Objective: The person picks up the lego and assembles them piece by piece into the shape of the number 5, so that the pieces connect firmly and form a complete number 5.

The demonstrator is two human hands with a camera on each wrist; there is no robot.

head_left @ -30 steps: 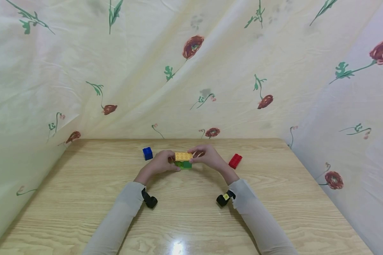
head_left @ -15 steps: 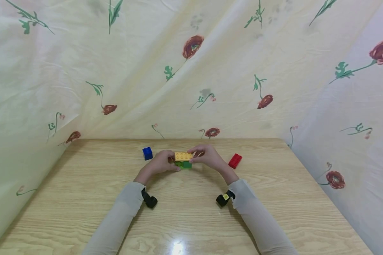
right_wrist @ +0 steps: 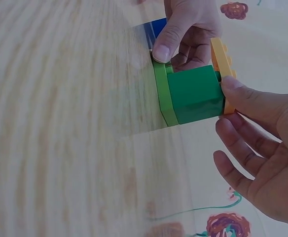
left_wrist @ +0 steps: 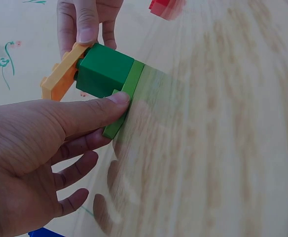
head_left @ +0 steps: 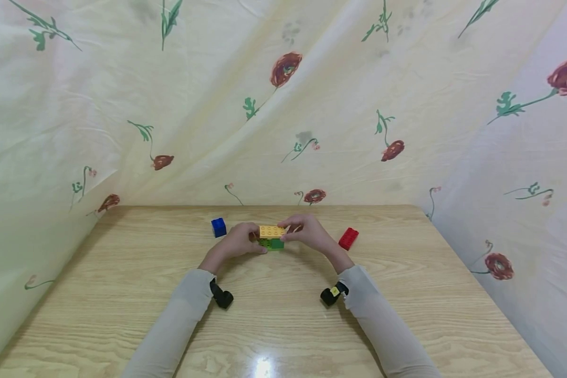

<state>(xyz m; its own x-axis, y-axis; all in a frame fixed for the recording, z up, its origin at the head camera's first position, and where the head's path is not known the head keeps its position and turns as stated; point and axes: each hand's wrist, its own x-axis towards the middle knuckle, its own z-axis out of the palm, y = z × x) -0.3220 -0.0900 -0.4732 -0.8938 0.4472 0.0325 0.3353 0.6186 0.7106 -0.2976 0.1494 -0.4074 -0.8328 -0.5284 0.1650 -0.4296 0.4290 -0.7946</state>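
Note:
A small stack of toy building bricks stands on the wooden table in the head view. At its bottom lies a thin light green plate (left_wrist: 133, 78); a dark green brick (right_wrist: 196, 95) sits on one end of it. Across the top is a thin yellow-orange plate (head_left: 272, 231), and studs show in a narrow gap beneath it in the left wrist view. My left hand (head_left: 239, 240) pinches the light green plate at its free end, thumb on top. With thumb and fingers, my right hand (head_left: 310, 233) pinches the opposite end of the yellow-orange plate.
A blue brick (head_left: 219, 227) lies left of and behind my left hand. To the right of my right hand lies a red brick (head_left: 348, 239). A flowered curtain (head_left: 340, 105) rises behind the table (head_left: 274, 325) and along both sides.
Both hands and the bricks keep the same places. Only the flowered cloth at the right has shifted slightly.

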